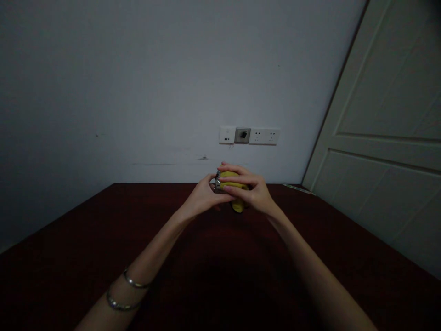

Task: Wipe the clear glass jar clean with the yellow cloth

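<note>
Yellow object (229, 174) with a silvery end (218, 185) sits between the hands, overlapping the worktop's (103, 239) far edge in view; right hand (255, 186) wraps it, fingers bent; left hand (203, 197), half-curled, clasps the silvery end.

- Yellow object (237, 205): silvery part (217, 182) at its left end.
- Lower portion juts downward, dark along bottom edge.
- Held over worktop (144, 202), partly hidden by fingers (241, 179); form unclear.
</note>
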`<action>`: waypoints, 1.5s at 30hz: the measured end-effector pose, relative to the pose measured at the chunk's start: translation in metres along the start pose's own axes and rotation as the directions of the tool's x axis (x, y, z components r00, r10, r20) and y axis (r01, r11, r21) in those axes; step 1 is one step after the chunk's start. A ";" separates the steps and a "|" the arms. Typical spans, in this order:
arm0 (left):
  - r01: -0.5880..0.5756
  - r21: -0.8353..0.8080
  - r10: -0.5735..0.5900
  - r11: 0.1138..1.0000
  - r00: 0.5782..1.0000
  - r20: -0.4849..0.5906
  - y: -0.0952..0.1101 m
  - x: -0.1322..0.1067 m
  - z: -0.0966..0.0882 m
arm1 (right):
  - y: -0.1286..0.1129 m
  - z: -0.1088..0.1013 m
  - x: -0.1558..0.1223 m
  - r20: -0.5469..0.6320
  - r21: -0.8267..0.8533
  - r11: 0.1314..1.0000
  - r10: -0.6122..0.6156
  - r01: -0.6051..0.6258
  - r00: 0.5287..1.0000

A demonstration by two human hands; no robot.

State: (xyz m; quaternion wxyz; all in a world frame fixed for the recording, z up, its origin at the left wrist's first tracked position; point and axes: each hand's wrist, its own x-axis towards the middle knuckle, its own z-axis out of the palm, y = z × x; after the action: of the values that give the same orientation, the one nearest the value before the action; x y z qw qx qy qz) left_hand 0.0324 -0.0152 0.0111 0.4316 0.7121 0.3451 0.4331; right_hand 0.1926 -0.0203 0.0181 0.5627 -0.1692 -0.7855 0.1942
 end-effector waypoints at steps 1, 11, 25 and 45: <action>-0.001 0.000 0.001 1.000 1.000 0.001 0.000 0.000 0.001 | 0.000 0.000 0.000 -0.001 0.001 1.000 0.006 -0.006 1.000; 0.026 -0.014 -0.026 1.000 0.999 0.032 0.003 -0.002 0.003 | 0.019 0.003 0.004 -0.384 0.210 0.933 0.352 -0.290 0.854; 0.152 -0.142 -0.153 0.978 0.988 0.004 -0.015 0.007 -0.010 | 0.025 -0.024 -0.002 -0.415 -0.044 0.933 0.308 -0.357 0.856; 0.141 -0.137 -0.123 0.980 0.983 0.135 -0.009 0.003 -0.011 | 0.026 -0.007 -0.013 0.178 -0.488 0.872 0.151 -0.046 0.972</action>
State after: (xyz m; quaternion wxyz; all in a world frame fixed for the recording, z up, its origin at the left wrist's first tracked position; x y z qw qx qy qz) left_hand 0.0221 -0.0061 0.0070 0.5313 0.6799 0.3312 0.3818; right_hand 0.2048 -0.0029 -0.0035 0.4062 -0.3221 -0.8542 0.0386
